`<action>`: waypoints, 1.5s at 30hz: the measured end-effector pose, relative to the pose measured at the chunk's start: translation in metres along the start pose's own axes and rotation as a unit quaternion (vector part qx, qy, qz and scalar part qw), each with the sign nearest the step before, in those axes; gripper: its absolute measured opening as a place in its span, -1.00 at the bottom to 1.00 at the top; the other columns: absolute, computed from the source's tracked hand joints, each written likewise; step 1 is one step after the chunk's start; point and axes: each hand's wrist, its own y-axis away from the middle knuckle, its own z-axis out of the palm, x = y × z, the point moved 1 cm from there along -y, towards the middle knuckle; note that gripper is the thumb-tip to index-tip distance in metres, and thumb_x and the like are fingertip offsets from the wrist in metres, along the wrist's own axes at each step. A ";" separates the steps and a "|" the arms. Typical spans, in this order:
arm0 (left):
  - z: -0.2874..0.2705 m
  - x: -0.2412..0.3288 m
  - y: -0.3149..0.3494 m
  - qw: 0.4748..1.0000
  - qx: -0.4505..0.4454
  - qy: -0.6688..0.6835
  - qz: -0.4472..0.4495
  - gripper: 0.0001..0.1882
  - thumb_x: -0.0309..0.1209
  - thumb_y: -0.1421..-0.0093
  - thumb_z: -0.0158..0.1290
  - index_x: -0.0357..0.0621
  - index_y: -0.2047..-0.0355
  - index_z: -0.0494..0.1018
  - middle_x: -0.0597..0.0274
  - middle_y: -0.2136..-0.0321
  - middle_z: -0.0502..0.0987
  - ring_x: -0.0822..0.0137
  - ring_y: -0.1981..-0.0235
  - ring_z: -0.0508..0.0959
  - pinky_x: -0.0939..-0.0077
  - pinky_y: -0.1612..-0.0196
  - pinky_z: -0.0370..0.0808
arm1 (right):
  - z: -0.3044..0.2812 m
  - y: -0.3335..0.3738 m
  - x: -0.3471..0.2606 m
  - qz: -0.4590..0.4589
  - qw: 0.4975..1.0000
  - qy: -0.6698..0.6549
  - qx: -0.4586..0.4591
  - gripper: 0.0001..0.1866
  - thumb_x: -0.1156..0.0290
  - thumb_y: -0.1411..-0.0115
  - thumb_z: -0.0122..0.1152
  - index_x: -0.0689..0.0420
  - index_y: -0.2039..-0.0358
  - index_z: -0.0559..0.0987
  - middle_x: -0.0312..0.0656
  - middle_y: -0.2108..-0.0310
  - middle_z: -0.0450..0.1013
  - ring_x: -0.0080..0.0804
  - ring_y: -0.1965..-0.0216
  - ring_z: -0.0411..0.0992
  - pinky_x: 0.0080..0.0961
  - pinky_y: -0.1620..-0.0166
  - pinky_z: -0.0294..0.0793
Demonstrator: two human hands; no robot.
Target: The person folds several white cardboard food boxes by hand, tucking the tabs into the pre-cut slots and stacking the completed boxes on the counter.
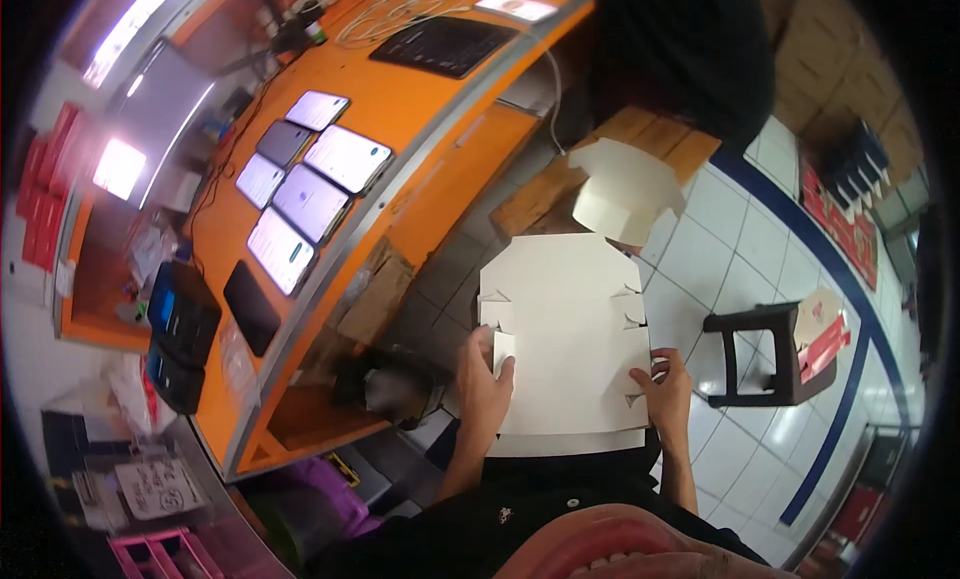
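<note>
A flat, die-cut white cardboard sheet with cut corners and small slits along its sides lies in front of my body, over my lap. On its left edge my left hand is closed, the thumb pressing on a narrow folded flap. At the right edge, near a slit, my right hand pinches the sheet with the thumb on top. Another pale layer shows beneath the near edge; whether it is a separate sheet I cannot tell.
An orange desk on the left carries several phones and a black tablet-like slab. Another cardboard piece rests on a wooden bench ahead. A dark stool stands on the tiled floor at right, with red and cardboard pieces on it.
</note>
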 end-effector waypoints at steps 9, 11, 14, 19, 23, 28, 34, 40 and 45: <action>-0.012 -0.019 -0.032 0.960 -0.255 -0.113 -0.007 -0.62 -0.21 -0.32 0.14 -0.38 0.19 0.48 -0.33 0.25 0.61 -0.35 0.09 0.58 -0.12 0.06 0.47 | -0.006 -0.005 -0.005 -0.035 0.999 0.011 0.004 -0.68 0.44 -0.07 0.54 0.26 0.28 0.54 -0.09 0.43 0.60 -0.28 0.49 0.53 -0.34 0.35 0.48; -0.013 -0.018 -0.032 0.964 -0.241 -0.109 -0.004 -0.62 -0.20 -0.33 0.14 -0.39 0.22 0.48 -0.34 0.31 0.59 -0.31 0.15 0.60 -0.08 0.10 0.48 | -0.004 -0.008 -0.003 -0.034 0.999 0.013 -0.003 -0.70 0.44 -0.08 0.53 0.28 0.29 0.57 -0.12 0.47 0.57 -0.35 0.48 0.51 -0.37 0.36 0.45; -0.021 -0.016 -0.039 0.960 -0.267 -0.078 -0.026 -0.60 -0.17 -0.37 0.14 -0.39 0.18 0.49 -0.25 0.36 0.60 -0.10 0.25 0.63 0.07 0.15 0.50 | -0.006 -0.010 0.000 -0.040 0.999 0.014 -0.005 -0.71 0.45 -0.10 0.51 0.29 0.29 0.56 -0.11 0.47 0.57 -0.36 0.47 0.50 -0.37 0.35 0.46; -0.011 -0.058 -0.028 0.928 -0.281 0.237 -0.067 -0.51 -0.14 -0.43 0.12 -0.33 -0.13 0.45 0.11 0.18 0.62 0.38 0.19 0.56 0.39 0.08 0.52 | -0.009 -0.015 0.001 -0.060 0.998 -0.003 -0.028 -0.70 0.43 -0.13 0.49 0.24 0.23 0.54 -0.07 0.44 0.60 -0.29 0.50 0.54 -0.34 0.36 0.49; -0.024 -0.034 -0.024 0.910 -0.341 0.196 -0.133 -0.33 -0.24 -0.42 0.12 -0.29 -0.40 0.18 0.12 -0.16 0.47 0.37 -0.14 0.43 0.43 -0.19 0.40 | -0.016 -0.015 -0.010 -0.059 0.995 0.056 -0.056 -0.63 0.33 -0.17 0.48 0.23 0.09 0.58 -0.08 0.43 0.61 -0.28 0.45 0.57 -0.31 0.32 0.50; -0.041 -0.019 -0.027 0.882 -0.297 0.362 -0.060 -0.14 -0.34 -0.34 0.20 -0.23 -0.52 0.01 0.06 -0.33 0.34 0.30 -0.32 0.33 0.38 -0.35 0.26 | -0.012 -0.023 0.000 -0.081 0.993 0.066 -0.055 -0.41 0.05 -0.26 0.41 0.24 -0.12 0.59 -0.03 0.31 0.61 -0.21 0.34 0.57 -0.28 0.21 0.53; -0.042 -0.027 -0.025 0.877 -0.231 0.410 -0.100 -0.20 -0.28 -0.35 0.19 -0.19 -0.48 0.08 0.11 -0.26 0.42 0.35 -0.22 0.44 0.40 -0.29 0.35 | -0.020 -0.018 -0.041 0.002 0.983 -0.030 -0.182 -0.47 0.20 -0.31 0.37 0.32 -0.13 0.52 0.08 0.00 0.52 -0.21 0.03 0.53 -0.30 0.02 0.53; -0.028 -0.013 -0.019 0.948 -0.246 0.167 -0.109 -0.47 -0.36 -0.26 0.20 -0.25 -0.13 0.21 -0.13 0.04 0.50 0.23 0.10 0.57 0.26 0.00 0.52 | -0.013 -0.005 -0.054 -0.079 0.973 -0.112 -0.185 -0.29 0.68 -0.24 0.19 0.29 -0.41 0.24 0.08 -0.26 0.40 -0.24 -0.15 0.51 -0.40 -0.07 0.52; -0.018 -0.017 -0.005 0.929 -0.299 0.218 -0.024 -0.32 -0.52 -0.18 0.23 -0.16 -0.22 0.12 -0.12 -0.18 0.36 0.09 -0.08 0.54 0.15 -0.10 0.52 | -0.011 0.001 -0.053 -0.089 0.967 -0.073 -0.228 -0.22 0.70 -0.22 0.15 0.23 -0.47 0.19 0.08 -0.25 0.43 -0.25 -0.11 0.51 -0.41 -0.05 0.50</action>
